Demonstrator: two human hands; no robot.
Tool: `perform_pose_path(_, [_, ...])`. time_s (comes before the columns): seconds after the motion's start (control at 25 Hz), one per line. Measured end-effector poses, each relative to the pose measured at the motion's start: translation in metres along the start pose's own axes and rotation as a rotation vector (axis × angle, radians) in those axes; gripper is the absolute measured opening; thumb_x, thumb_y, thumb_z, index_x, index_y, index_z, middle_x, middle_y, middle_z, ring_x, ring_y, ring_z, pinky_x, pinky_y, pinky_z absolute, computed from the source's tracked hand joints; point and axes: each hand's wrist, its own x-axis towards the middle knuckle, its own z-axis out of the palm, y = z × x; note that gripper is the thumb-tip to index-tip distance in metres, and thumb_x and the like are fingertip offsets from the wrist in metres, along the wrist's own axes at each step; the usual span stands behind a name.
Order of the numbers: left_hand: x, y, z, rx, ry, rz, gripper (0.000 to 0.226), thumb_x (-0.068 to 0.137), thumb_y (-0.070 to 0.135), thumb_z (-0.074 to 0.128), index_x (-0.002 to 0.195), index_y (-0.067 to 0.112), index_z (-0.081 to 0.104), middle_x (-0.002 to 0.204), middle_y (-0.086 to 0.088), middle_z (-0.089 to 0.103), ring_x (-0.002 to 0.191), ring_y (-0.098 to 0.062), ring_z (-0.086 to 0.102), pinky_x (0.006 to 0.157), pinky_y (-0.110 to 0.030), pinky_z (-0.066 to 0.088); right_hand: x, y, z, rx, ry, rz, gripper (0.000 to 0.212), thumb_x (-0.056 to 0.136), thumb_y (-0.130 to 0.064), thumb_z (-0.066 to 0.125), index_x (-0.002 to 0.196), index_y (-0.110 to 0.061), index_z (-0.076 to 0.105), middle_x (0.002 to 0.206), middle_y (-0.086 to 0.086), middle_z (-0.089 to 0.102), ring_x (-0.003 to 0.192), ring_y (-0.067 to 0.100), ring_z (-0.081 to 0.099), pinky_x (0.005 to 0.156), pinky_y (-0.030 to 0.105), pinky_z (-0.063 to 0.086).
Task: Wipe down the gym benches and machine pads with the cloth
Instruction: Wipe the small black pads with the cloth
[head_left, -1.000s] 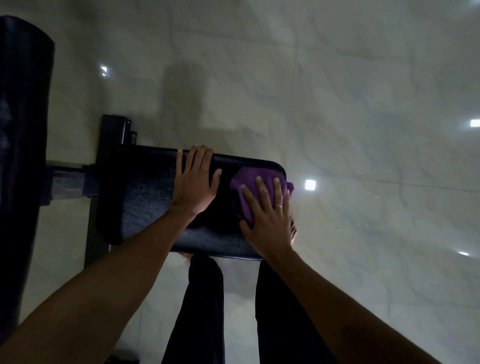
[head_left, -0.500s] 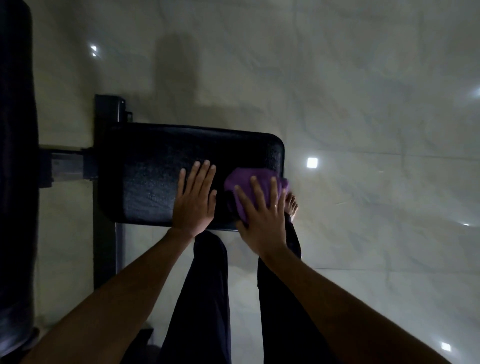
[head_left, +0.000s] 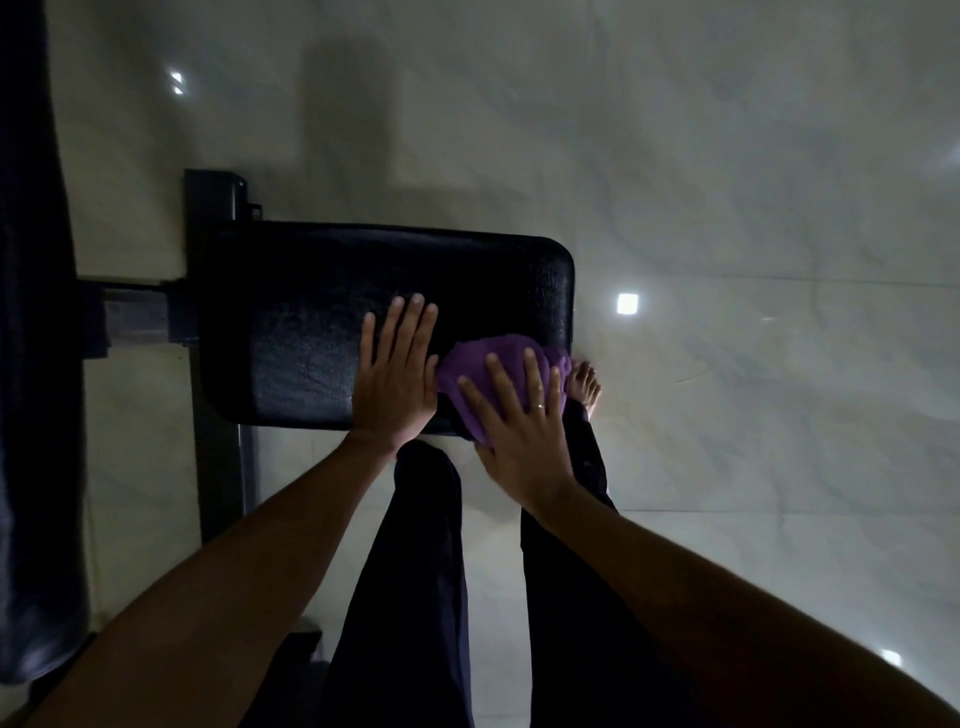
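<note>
The purple cloth (head_left: 470, 361) is pressed flat onto the near right corner of the black padded desk (head_left: 337, 280) by the right grip (head_left: 519, 421) — its fingers are spread and laid straight over the fabric, with nothing pinched. A ring (head_left: 540, 407) is seen on one finger. Just beside the cloth, the left grip (head_left: 397, 379) is laid palm down on the bare padding, fingers straight and close together. The desk is carried on a dark metal frame (head_left: 213, 208) above a pale tiled floor (head_left: 727, 208). A bare foot (head_left: 587, 387) is seen just past the desk's right edge — a second dark pad (head_left: 31, 364) is cut off at the left
</note>
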Motion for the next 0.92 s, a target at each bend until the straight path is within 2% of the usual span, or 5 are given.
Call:
perform_pose_path(0.2, [0.001,0.002,-0.002,-0.014,0.010,-0.007,0.059,0.103,0.028,0.034,0.158,0.010,0.027,0.166,-0.009,0.022,0.154,-0.027,0.016,0.124,-0.055,0.013,-0.025,0.066,-0.001,-0.103,0.017,-0.442,0.085,0.087,-0.034,0.076,0.158,-0.033,0.030,0.167,0.011,0.025,0.153,0.045,0.017,0.120,0.067,0.018])
perform_pose_path(0.4, [0.000,0.000,-0.001,-0.001,-0.004,0.008,0.059,0.103,0.029,0.033,0.158,0.010,0.026,0.166,-0.009,0.021,0.154,-0.028,0.015,0.123,-0.055,0.014,-0.005,0.029,-0.001,-0.134,-0.109,-0.438,0.102,0.072,-0.030,0.087,0.157,-0.036,0.030,0.166,0.011,0.027,0.151,0.048,0.017,0.119,0.070,0.012])
perform_pose_path(0.52, [0.001,0.001,-0.002,-0.004,0.006,-0.002,0.058,0.103,0.030,0.032,0.158,0.009,0.027,0.166,-0.009,0.022,0.154,-0.028,0.017,0.123,-0.056,0.015,-0.005,0.045,-0.003,-0.132,-0.092,-0.475,0.101,0.078,-0.027,0.084,0.159,-0.036,0.025,0.167,0.010,0.025,0.152,0.046,0.018,0.121,0.067,0.014])
perform_pose_path(0.72, [0.001,0.003,-0.001,0.013,0.019,-0.016,0.058,0.102,0.029,0.035,0.157,0.010,0.029,0.165,-0.009,0.024,0.154,-0.027,0.017,0.123,-0.055,0.015,-0.033,0.059,-0.002,0.212,0.052,0.091,0.085,0.085,-0.050,0.078,0.155,-0.029,0.035,0.166,0.014,0.022,0.153,0.045,0.009,0.115,0.069,0.029])
perform_pose_path(0.92, [0.000,0.003,0.001,0.027,0.034,-0.005,0.059,0.103,0.029,0.034,0.157,0.009,0.027,0.165,-0.011,0.024,0.154,-0.028,0.017,0.123,-0.056,0.015,0.025,0.031,-0.031,0.576,0.070,0.625,0.090,0.083,-0.038,0.077,0.159,-0.033,0.029,0.168,0.004,0.010,0.149,0.039,0.026,0.101,0.037,0.029])
